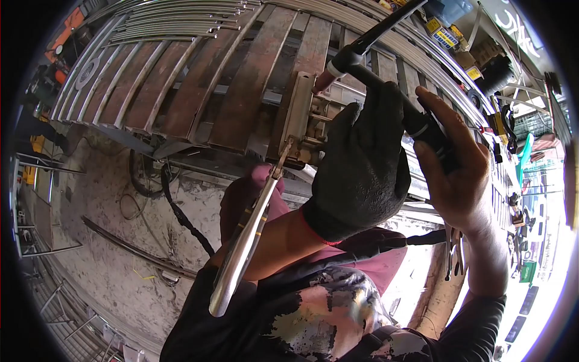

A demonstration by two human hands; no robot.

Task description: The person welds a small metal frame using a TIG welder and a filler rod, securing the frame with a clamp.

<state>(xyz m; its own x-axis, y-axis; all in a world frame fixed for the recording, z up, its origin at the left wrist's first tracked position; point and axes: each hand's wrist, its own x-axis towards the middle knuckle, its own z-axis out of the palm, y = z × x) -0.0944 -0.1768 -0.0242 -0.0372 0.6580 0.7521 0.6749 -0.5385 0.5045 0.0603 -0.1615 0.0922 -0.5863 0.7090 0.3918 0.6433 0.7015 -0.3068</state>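
Observation:
A black welding torch (353, 61) with a reddish nozzle and a long rear cap points down-left at a metal piece (297, 108) on the slatted bench. My left hand (365, 160), in a black glove, has its fingers wrapped round the torch's handle near the neck. Bare, my right hand (455, 163) holds the handle's lower part between thumb and fingers. Silver locking pliers (241, 247) are clamped to the near end of the metal piece, their handles hanging over my left forearm. The gloved palm side is hidden.
Shiny metal rods (181, 21) lie across the slatted bench (196, 99) at the upper left. Below are the stained floor (120, 181), a black cable (181, 214) and a long metal strip (136, 250). More pliers (453, 250) hang at the right, near boxes (442, 33) farther back.

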